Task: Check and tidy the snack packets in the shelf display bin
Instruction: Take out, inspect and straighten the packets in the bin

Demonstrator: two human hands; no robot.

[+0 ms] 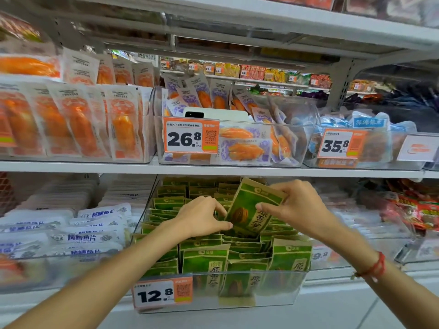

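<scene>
A clear plastic display bin (280,295) on the lower shelf holds several rows of green and tan snack packets (204,264), with a 12.8 price tag (162,293) on its front. My right hand (294,205) pinches one green packet (251,210) by its top and side, lifted and tilted above the rows. My left hand (202,217) sits just left of that packet, fingers curled down into the standing packets, thumb near the lifted packet's lower corner.
The upper shelf edge (213,168) runs just above my hands, with bins of orange snack packs (76,122) and purple-labelled packs (242,150). White fish-slice packets (90,233) fill the bin at left. Red packets (418,212) lie at right.
</scene>
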